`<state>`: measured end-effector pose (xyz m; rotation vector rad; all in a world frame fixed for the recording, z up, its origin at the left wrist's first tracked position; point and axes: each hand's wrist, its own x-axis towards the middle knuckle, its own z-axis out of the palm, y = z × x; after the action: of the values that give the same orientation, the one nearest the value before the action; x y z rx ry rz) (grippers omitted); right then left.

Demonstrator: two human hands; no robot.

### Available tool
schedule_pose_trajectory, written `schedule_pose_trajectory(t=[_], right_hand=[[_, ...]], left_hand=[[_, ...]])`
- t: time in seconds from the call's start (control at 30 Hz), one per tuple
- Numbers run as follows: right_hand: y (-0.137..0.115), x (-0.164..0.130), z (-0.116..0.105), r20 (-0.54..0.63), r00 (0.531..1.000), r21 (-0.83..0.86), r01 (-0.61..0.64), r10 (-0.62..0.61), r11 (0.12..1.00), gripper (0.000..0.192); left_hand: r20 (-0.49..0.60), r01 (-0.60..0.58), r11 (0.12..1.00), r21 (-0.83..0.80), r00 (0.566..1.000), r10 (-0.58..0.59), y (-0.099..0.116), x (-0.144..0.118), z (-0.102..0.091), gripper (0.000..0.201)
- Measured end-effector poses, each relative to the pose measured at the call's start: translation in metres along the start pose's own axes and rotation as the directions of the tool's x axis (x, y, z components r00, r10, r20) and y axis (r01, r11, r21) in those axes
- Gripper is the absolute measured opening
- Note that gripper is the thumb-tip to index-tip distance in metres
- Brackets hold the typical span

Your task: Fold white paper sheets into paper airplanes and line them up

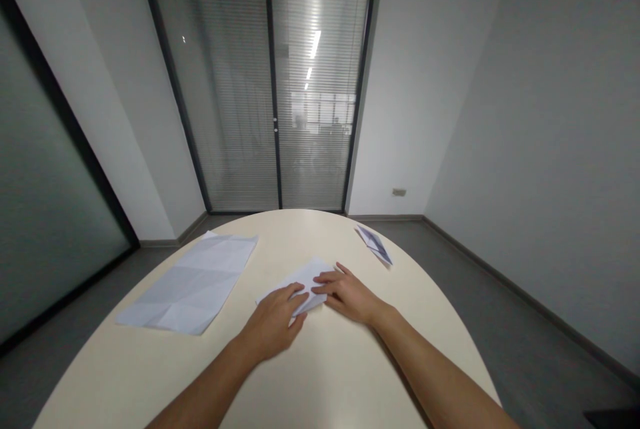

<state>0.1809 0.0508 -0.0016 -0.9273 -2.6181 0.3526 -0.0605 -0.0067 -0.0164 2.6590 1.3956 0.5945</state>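
Folded white paper point(304, 280) lies flat on the cream tabletop point(325, 375), near its middle and just ahead of the person; both bare hands rest on it, palms down. Left hand point(273, 322) covers the paper's near left part, fingers stretched forward and lying together, the fingertips pressing the sheet down; right hand point(350, 295) lies on the right part, fingers pointing left and flat against the paper, its fingertips almost meeting those of the left hand. Neither grip pinches anything; each is laid flat and pressed on the sheet, though the exact fold beneath the fingers is hard to make out. Well apart to the left lies a large creased sheet point(193, 282), unfolded and flat; farther off on the right, near the tabletop's edge, sits a small folded paper piece point(374, 245), pointed in shape.
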Motion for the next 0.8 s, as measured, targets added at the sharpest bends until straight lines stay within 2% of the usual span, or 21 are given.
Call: schedule_pose_trajectory(t=[0.2,0.4,0.5,0.63,0.8], right_hand=[[0.005,-0.002,0.001,-0.004,0.999,-0.036,-0.043,0.043,0.998,0.030],[0.005,-0.001,0.000,-0.059,0.994,-0.094,-0.096,0.090,0.991,0.028],[0.006,0.000,-0.001,-0.085,0.992,-0.102,-0.105,0.097,0.989,0.028],[0.009,0.001,0.000,-0.125,0.990,-0.121,-0.087,0.072,0.989,0.030],[0.014,0.003,0.004,-0.195,0.975,-0.125,-0.136,0.110,0.983,0.025]], left_hand=[[-0.071,0.033,0.997,0.076,0.997,-0.028,-0.003,0.006,0.005,0.036],[-0.047,0.085,0.986,0.145,0.996,-0.079,-0.007,0.009,0.002,0.032],[-0.068,0.121,0.981,0.154,0.991,-0.112,-0.008,0.009,0.000,0.033],[-0.112,0.175,0.981,0.090,0.980,-0.164,-0.011,0.008,0.001,0.033],[-0.210,0.178,0.981,-0.074,0.959,-0.190,-0.018,0.006,0.002,0.028]])
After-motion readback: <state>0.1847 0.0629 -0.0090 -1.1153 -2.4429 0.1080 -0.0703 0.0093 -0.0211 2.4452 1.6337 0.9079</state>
